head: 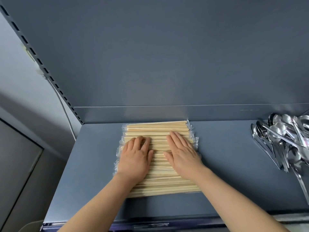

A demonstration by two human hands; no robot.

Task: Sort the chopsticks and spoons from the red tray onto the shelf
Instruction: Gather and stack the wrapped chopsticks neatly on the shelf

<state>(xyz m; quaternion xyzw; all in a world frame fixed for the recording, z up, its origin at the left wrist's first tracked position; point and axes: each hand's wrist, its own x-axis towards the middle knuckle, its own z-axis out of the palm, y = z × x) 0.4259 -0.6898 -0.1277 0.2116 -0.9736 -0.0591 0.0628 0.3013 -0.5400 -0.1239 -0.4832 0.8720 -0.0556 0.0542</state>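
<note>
Gripped nothing: laid left hand (134,158) and right hand (182,154) palm-down, side by side, on top of the chopsticks (158,183). Held right fingers straight and together; bent left fingertips slightly against the sticks, without pinching any. Found chopsticks in clear plastic wrappers, stacked parallel in a flat block on the grey shelf (225,164), far edge at the back lip. Noted spoons (284,141), metal, heaped loosely at the right end of the same shelf, well apart from the chopsticks. Observed slotted upright (33,52) and white cable (66,114) at left, beyond the shelf end
</note>
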